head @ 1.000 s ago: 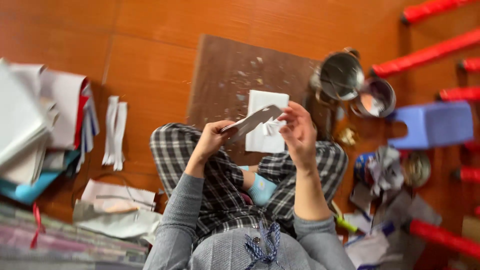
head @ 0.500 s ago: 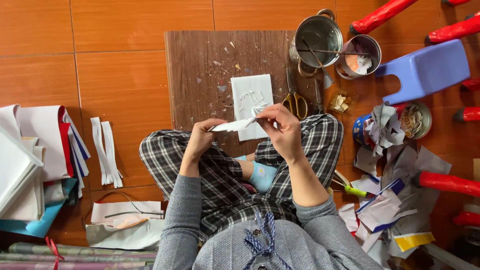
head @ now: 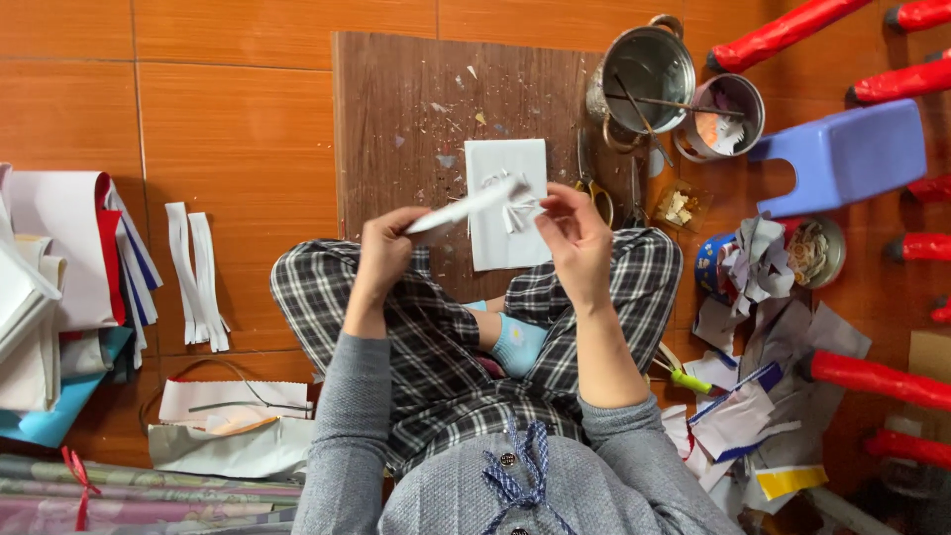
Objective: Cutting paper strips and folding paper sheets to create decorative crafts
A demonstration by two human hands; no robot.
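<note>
Centre frame: left hand (head: pixel 381 256) and right hand (head: pixel 575 238) pinch a white paper strip (head: pixel 466 206) (fingers clamped), white sheet (head: pixel 505 213) below, bow formed.

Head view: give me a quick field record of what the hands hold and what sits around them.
left hand: grips one end of a white paper strip
right hand: pinches the strip's other end
under hands: white sheet on a brown board
right of board: metal pot, smaller tin, blue stool
scissors: on the board's right edge
left floor: two white strips, stacked paper
</note>
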